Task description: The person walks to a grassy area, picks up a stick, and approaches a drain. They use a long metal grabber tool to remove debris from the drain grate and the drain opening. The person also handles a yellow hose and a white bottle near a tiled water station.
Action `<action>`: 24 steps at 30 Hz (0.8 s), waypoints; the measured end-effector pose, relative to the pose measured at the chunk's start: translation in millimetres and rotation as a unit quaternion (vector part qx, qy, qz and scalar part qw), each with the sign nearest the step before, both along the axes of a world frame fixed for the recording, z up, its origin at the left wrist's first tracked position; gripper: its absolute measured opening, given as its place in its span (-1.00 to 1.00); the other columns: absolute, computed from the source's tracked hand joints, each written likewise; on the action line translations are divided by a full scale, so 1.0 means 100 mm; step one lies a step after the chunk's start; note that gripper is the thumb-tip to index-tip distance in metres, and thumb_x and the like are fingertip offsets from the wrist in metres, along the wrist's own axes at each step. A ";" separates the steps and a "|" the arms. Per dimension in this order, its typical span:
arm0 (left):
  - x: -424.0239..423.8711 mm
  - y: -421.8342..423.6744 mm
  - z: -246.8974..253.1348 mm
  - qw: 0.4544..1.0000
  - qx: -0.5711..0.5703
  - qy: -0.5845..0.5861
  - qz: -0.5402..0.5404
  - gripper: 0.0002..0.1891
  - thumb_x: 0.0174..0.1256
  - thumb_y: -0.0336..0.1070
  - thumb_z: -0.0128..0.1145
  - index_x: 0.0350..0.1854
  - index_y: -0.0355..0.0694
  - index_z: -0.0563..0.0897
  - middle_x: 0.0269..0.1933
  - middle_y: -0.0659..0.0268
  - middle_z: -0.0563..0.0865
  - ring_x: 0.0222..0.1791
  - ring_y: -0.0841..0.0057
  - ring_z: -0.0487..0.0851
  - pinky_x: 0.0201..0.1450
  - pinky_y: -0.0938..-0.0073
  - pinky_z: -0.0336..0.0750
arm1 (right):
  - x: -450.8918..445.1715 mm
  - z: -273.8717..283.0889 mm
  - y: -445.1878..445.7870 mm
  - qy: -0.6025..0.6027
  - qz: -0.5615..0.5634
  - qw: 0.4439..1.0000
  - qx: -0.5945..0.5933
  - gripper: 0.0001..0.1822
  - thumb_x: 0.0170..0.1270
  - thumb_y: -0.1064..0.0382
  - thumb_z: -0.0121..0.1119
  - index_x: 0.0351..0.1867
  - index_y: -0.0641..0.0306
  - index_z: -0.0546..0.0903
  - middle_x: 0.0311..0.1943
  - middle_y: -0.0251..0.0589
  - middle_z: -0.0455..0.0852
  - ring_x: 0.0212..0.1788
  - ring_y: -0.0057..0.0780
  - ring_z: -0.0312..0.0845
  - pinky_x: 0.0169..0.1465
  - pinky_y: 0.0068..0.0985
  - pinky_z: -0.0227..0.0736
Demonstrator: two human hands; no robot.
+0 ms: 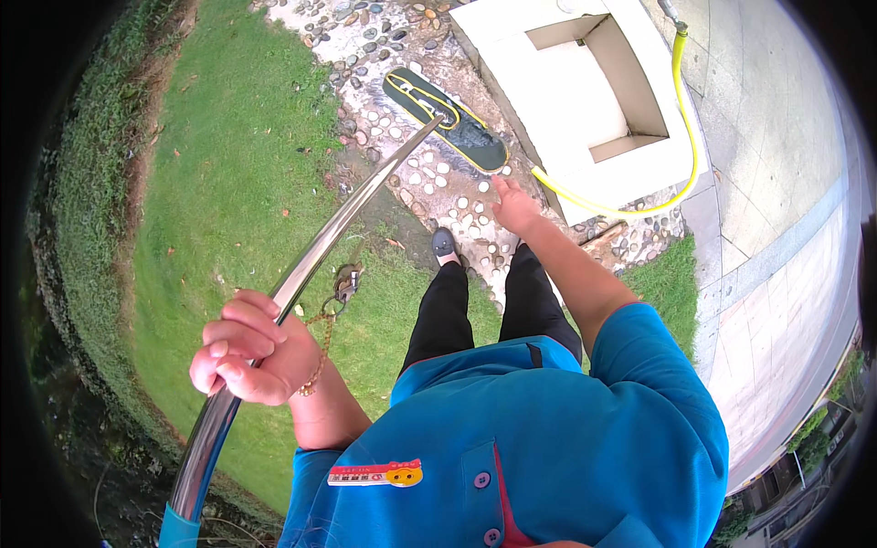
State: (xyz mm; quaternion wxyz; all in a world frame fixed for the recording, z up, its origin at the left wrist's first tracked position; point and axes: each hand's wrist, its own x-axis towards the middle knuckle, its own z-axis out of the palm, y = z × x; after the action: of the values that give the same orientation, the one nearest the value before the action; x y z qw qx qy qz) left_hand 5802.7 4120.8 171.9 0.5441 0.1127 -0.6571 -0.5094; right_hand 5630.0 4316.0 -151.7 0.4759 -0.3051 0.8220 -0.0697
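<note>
My left hand [257, 349] is closed around the shiny metal handle [349, 209] of a flat mop, below whose grip a blue sleeve covers the pole. Keys [347, 281] on a ring hang by a beaded bracelet at that wrist. At the far end, the dark green mop head [473, 133] with yellow edging rests on pebbled concrete; it looks wet. My right hand [515, 205] holds nothing, its fingers apart, just beyond the near end of the mop head. To its right lies the open end of a yellow hose [582, 200].
A white block [562, 75] with a square recess stands at the upper right, with the hose curving round it. Grass [226, 171] spreads to the left, bordered by a hedge [89, 226]. Paving [760, 185] lies right. My shoe [444, 241] is at the edge of the pebbles.
</note>
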 end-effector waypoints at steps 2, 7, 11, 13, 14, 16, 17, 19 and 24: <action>0.12 -0.06 0.01 1.000 0.011 -0.004 -0.015 -0.88 0.37 -0.28 0.04 -0.22 -0.20 0.45 -0.57 0.35 0.43 -0.64 0.54 0.42 -0.44 0.39 0.44 | 0.33 0.58 -0.43 0.021 -0.007 0.978 -0.207 -0.22 0.22 0.08 0.19 0.43 0.03 0.11 0.34 -0.06 0.26 0.32 -0.08 0.27 0.30 -0.20 0.27; 0.68 -0.10 0.28 0.978 0.038 -0.205 -0.007 -0.64 0.27 -0.22 0.19 0.02 -0.28 0.47 -0.17 0.17 0.61 -0.08 0.29 0.62 -0.01 0.21 0.52 | 1.02 2.03 -1.35 0.136 0.052 0.862 -0.486 -0.26 0.06 0.05 0.33 0.31 0.01 0.32 0.16 -0.07 0.48 0.16 -0.12 0.43 0.17 -0.28 0.38; 1.52 -0.11 1.04 0.996 -0.006 -0.038 -0.078 -0.37 0.28 0.09 0.07 0.30 -0.19 0.36 -0.10 0.18 0.59 -0.13 0.22 0.61 0.08 -0.12 0.48 | 1.34 1.72 -1.73 0.017 0.087 0.893 -0.441 -0.69 -0.05 0.07 0.36 -0.30 0.09 0.56 -0.33 -0.15 0.63 -0.22 -0.14 0.57 -0.11 -0.25 0.48; 1.79 -0.05 1.49 0.994 0.040 0.026 -0.102 -0.39 0.29 0.11 0.04 0.30 -0.13 0.38 -0.14 0.25 0.58 -0.33 0.39 0.55 -0.12 0.10 0.52 | 1.48 1.70 -1.78 0.016 0.113 0.889 -0.443 -0.75 -0.08 0.11 0.35 -0.56 0.13 0.51 -0.52 -0.21 0.61 -0.36 -0.13 0.56 -0.23 -0.22 0.48; 1.79 0.07 1.68 0.998 0.039 0.038 -0.034 -0.50 0.33 0.07 0.00 0.19 -0.14 0.48 -0.30 0.34 0.55 -0.43 0.45 0.51 -0.23 0.22 0.47 | 1.55 1.69 -1.80 0.001 0.122 0.900 -0.419 -0.77 -0.10 0.11 0.30 -0.61 0.10 0.49 -0.47 -0.21 0.63 -0.32 -0.14 0.58 -0.26 -0.21 0.48; 2.10 0.09 1.67 0.998 0.040 0.008 -0.044 -0.60 0.38 0.02 -0.03 0.08 -0.15 0.53 -0.41 0.38 0.48 -0.49 0.49 0.46 -0.27 0.27 0.43 | 1.63 1.69 -1.81 0.015 0.161 0.903 -0.399 -0.80 -0.13 0.09 0.27 -0.60 0.07 0.50 -0.50 -0.22 0.63 -0.34 -0.13 0.59 -0.30 -0.20 0.47; 2.18 0.09 1.65 0.998 0.041 -0.006 -0.051 -0.63 0.40 0.00 -0.05 0.02 -0.15 0.56 -0.47 0.41 0.45 -0.53 0.51 0.44 -0.30 0.29 0.42 | 1.63 1.69 -1.81 0.024 0.179 0.904 -0.388 -0.81 -0.14 0.08 0.25 -0.60 0.05 0.51 -0.52 -0.23 0.63 -0.35 -0.13 0.59 -0.32 -0.20 0.47; 2.12 0.13 1.75 0.998 0.052 0.020 -0.040 -0.70 0.46 -0.04 -0.11 -0.15 -0.16 0.57 -0.55 0.44 0.36 -0.59 0.56 0.38 -0.36 0.36 0.36 | 1.64 1.78 -1.82 0.041 0.202 0.903 -0.378 -0.81 -0.15 0.05 0.23 -0.60 0.04 0.52 -0.54 -0.23 0.63 -0.38 -0.12 0.60 -0.35 -0.20 0.47; 2.33 0.03 2.16 0.995 0.042 0.053 -0.078 -0.65 0.47 0.00 -0.13 -0.25 -0.18 0.55 -0.53 0.42 0.38 -0.60 0.58 0.37 -0.39 0.38 0.33 | 1.70 2.13 -1.89 0.079 0.204 0.869 -0.444 -0.81 -0.12 0.00 0.16 -0.61 0.01 0.56 -0.59 -0.22 0.63 -0.43 -0.12 0.60 -0.37 -0.18 0.47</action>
State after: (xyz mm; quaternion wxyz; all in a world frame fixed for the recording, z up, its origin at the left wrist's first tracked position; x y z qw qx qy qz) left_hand 6035.3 4124.1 388.3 0.5316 0.0568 -0.6124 -0.5824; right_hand 5800.1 4127.3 61.2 0.2272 -0.6492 0.6590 -0.3044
